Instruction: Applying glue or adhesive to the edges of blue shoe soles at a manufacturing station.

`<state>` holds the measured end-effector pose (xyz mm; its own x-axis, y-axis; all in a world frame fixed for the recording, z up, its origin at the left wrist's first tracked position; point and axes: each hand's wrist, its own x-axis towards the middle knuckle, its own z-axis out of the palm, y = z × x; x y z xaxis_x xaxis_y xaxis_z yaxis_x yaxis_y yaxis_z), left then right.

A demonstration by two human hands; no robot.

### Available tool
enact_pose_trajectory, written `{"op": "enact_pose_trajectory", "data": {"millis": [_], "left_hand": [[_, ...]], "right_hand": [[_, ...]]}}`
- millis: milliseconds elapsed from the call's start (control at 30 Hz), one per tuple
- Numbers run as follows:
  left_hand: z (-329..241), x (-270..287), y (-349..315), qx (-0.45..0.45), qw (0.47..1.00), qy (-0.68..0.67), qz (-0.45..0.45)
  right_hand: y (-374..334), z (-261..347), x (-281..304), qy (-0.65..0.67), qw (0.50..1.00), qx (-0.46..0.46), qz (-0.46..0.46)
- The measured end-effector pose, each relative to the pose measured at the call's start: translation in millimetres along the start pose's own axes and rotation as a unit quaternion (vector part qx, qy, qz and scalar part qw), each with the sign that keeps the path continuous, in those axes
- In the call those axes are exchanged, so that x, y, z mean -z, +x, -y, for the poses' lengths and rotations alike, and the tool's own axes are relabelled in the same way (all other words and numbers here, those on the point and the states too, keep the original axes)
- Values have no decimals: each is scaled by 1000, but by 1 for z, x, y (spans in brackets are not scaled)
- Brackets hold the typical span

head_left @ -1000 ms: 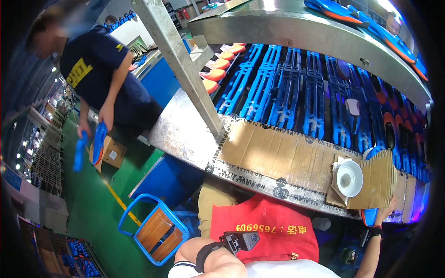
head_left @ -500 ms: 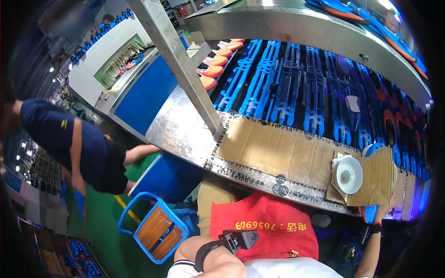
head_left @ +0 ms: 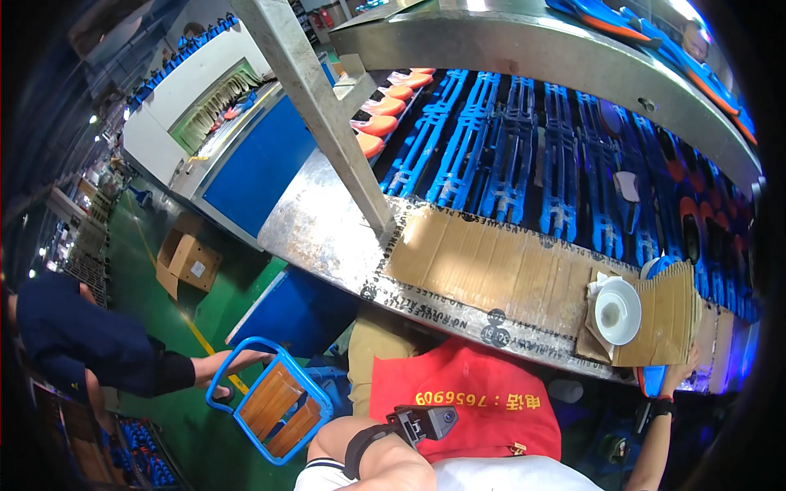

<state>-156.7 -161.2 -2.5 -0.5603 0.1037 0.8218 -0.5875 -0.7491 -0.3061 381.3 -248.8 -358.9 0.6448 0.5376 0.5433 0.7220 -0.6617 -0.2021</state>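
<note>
At the near edge of the bench [head_left: 307, 217], a blue-and-orange shoe piece [head_left: 652, 381] shows beneath cardboard [head_left: 667, 327]; our right hand [head_left: 679, 375] is beside it — grasping or not, we cannot tell — our left unseen. Only the co-worker [head_left: 90, 335] has moved; our work looks unchanged.

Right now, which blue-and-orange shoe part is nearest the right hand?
The shoe part jutting from under the cardboard beside the right hand; those on the metal ledge lie farther away.
</note>
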Motion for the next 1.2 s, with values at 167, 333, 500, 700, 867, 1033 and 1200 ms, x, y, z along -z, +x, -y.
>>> {"op": "enact_pose_trajectory", "data": {"millis": [167,333,500,700,867,1033,1200], "left_hand": [[0,5,5,46,998,-20,29],[-3,5,7,18,998,-44,28],[-4,2,9,12,999,-34,22],[2,1,12,11,998,-25,49],[-5,-11,23,104,994,10,-13],[-3,-19,26,121,991,21,-53],[-1,-21,27,109,989,38,-90]], "right_hand": [[1,12,7,29,999,-6,23],[2,2,0,13,1000,2,6],[4,-1,-3,26,999,-15,23],[1,1,-3,22,999,-24,31],[3,-9,-11,15,1000,15,-13],[1,-8,-15,3,1000,-27,-3],[6,-18,-17,0,999,-21,40]]}}
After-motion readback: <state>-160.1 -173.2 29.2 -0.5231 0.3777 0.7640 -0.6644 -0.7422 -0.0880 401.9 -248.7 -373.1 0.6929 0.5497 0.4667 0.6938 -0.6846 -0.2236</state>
